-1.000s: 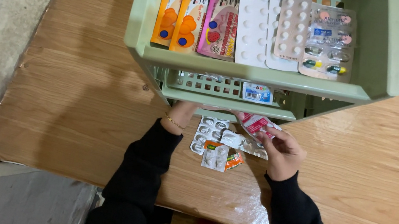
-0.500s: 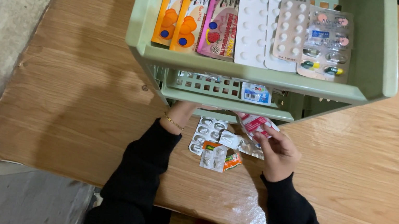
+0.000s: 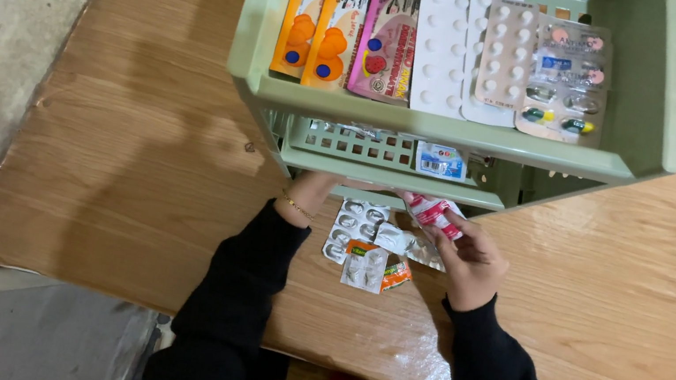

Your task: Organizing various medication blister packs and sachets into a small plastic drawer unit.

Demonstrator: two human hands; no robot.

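Observation:
My right hand (image 3: 472, 262) grips a red-and-white sachet (image 3: 433, 212) at the front of a green tiered rack (image 3: 454, 131). My left hand (image 3: 313, 188) reaches under the rack's lower shelf; its fingers are hidden. Between my hands, on the wooden table (image 3: 138, 151), lie a silver blister pack (image 3: 352, 226), a long foil strip (image 3: 406, 243), a small white blister (image 3: 365, 267) and an orange packet (image 3: 396, 272).
The rack's top tray holds orange sachets (image 3: 320, 25), a pink sachet (image 3: 384, 36), white pill blisters (image 3: 444, 47) and a capsule blister (image 3: 567, 81). A blue-and-white packet (image 3: 440, 161) lies on the middle shelf. Grey floor lies left of the table.
My right hand has shifted slightly left with the red-and-white sachet, drawing it nearer the rack's lower shelf. My left hand stays under the shelf.

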